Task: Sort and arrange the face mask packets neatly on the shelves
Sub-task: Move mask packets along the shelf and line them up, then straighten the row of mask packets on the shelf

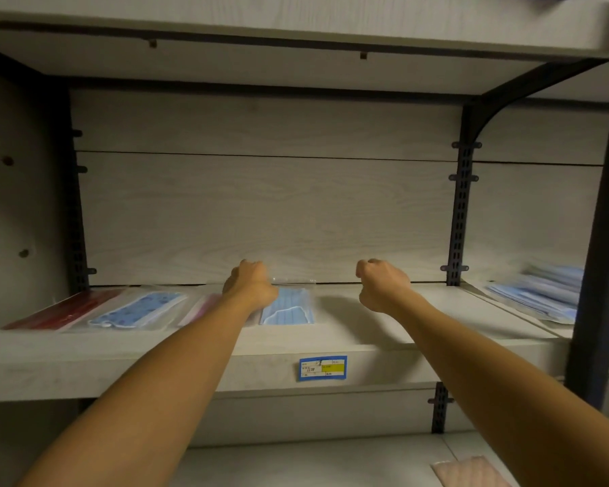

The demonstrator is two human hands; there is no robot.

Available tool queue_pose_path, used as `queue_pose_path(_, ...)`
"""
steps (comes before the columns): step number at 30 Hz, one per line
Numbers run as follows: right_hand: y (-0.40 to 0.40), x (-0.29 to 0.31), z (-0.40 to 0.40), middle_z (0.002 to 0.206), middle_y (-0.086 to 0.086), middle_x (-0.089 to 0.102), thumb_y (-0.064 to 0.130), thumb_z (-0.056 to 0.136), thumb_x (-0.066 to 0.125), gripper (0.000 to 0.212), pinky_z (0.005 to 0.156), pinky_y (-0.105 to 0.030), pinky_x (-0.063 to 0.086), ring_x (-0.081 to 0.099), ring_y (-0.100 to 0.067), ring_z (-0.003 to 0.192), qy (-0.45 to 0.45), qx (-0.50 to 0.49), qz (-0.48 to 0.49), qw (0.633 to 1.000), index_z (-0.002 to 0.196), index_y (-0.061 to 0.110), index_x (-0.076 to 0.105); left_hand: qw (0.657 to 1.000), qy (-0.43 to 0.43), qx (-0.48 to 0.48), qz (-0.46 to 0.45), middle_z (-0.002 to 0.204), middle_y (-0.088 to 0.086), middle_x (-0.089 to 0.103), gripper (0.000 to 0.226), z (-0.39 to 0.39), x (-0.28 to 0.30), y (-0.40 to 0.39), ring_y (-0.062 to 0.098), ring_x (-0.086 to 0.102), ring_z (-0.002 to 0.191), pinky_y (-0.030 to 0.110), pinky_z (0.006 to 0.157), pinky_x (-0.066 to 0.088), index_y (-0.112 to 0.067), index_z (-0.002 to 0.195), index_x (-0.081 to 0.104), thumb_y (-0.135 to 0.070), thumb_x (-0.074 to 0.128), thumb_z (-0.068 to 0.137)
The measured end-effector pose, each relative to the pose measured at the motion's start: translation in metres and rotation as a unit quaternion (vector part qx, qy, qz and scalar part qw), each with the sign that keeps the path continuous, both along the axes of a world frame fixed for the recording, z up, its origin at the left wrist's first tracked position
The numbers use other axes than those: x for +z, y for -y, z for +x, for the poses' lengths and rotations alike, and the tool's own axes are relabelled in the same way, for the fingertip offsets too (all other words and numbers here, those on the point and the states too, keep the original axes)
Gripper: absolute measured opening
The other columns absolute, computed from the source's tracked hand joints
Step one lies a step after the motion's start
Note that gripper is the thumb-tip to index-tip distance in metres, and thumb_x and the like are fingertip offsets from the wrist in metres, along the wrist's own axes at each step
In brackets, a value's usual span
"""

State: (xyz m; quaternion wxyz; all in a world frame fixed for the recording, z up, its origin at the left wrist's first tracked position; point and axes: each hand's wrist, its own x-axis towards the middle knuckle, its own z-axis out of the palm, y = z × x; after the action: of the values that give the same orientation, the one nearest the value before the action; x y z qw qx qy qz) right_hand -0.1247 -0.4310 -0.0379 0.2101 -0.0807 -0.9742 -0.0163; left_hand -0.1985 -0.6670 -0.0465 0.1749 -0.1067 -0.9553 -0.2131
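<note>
On the middle shelf (384,332) a row of face mask packets lies flat: a red packet (64,311), a patterned blue packet (138,309), a pink packet (203,307) partly hidden by my left forearm, and a plain blue packet (289,307). My left hand (250,286) has curled fingers and covers the far left corner of the plain blue packet, seemingly gripping it; the fingertips are hidden. Over bare shelf to the right of that packet hovers my right hand (380,286), curled into a fist and holding nothing.
A blurred pile of blue mask packets (542,293) lies on the neighbouring shelf to the right, past a black upright (459,205) and post (602,240). A blue price label (323,368) sticks to the shelf's front edge. A pinkish packet (471,472) lies on the lower shelf.
</note>
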Motion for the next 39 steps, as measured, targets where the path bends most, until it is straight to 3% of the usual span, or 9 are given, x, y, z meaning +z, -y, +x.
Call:
queue_pose_path(2,-0.003,-0.003,0.008,0.117,-0.009,0.060,0.005,0.086,0.056,0.039,0.082,-0.039,0.054,0.060,-0.029,0.098,0.011,-0.017,0.003,1.000,0.125,0.012,0.057,0.999,-0.011,-0.030,-0.004,0.109,0.009,0.067,0.016,0.007,0.003,-0.004,0.030,0.065,0.096,0.039,0.085,0.058,-0.014,0.103,0.072,-0.018,0.063,0.091)
queue_pose_path(4,-0.007,-0.006,0.018,0.115,-0.009,0.060,0.007,0.087,0.056,0.036,0.077,-0.037,0.052,0.060,-0.029,0.096,0.019,-0.034,0.005,0.999,0.123,0.012,0.057,0.998,-0.027,-0.061,-0.024,0.104,0.008,0.069,0.015,0.014,0.006,-0.011,0.031,0.066,0.093,0.039,0.084,0.058,-0.016,0.097,0.073,-0.017,0.059,0.092)
queue_pose_path(12,-0.030,-0.007,0.075,0.109,-0.009,0.063,0.016,0.090,0.057,0.027,0.077,-0.039,0.058,0.062,-0.028,0.089,0.017,-0.099,-0.001,0.995,0.117,0.012,0.060,0.973,-0.091,-0.156,-0.145,0.106,0.008,0.068,0.020,0.033,0.004,-0.055,0.029,0.065,0.093,0.037,0.081,0.057,-0.016,0.105,0.070,-0.024,0.054,0.096)
queue_pose_path(19,-0.056,-0.006,0.121,0.093,-0.008,0.062,0.020,0.092,0.057,0.013,0.069,-0.033,0.056,0.062,-0.024,0.080,0.030,-0.153,-0.004,0.988,0.101,0.012,0.062,0.956,-0.128,-0.206,-0.162,0.104,0.007,0.069,0.024,0.062,0.001,-0.098,0.029,0.065,0.091,0.034,0.074,0.054,-0.016,0.104,0.070,-0.026,0.050,0.096)
queue_pose_path(28,-0.105,-0.003,0.190,0.103,-0.010,0.066,0.020,0.087,0.060,0.023,0.079,-0.043,0.060,0.066,-0.030,0.087,0.007,-0.146,-0.022,0.989,0.107,0.010,0.067,0.954,-0.144,-0.206,-0.165,0.105,0.007,0.067,0.023,0.119,0.003,-0.155,0.031,0.063,0.090,0.033,0.069,0.048,-0.014,0.101,0.068,-0.022,0.048,0.093)
queue_pose_path(33,-0.150,-0.005,0.234,0.098,-0.008,0.065,0.019,0.089,0.064,0.013,0.082,-0.041,0.060,0.063,-0.025,0.086,0.003,-0.126,-0.015,0.992,0.102,0.016,0.065,0.957,-0.147,-0.188,-0.166,0.108,0.007,0.066,0.025,0.164,0.000,-0.197,0.031,0.064,0.092,0.036,0.076,0.053,-0.015,0.104,0.067,-0.024,0.047,0.094)
queue_pose_path(39,-0.200,-0.010,0.281,0.097,-0.005,0.063,0.020,0.092,0.063,0.012,0.078,-0.035,0.059,0.061,-0.021,0.084,0.002,-0.079,0.027,0.997,0.104,0.015,0.063,0.962,-0.149,-0.171,-0.154,0.097,0.005,0.064,0.024,0.231,-0.004,-0.250,0.026,0.062,0.084,0.034,0.071,0.052,-0.016,0.095,0.067,-0.030,0.047,0.095)
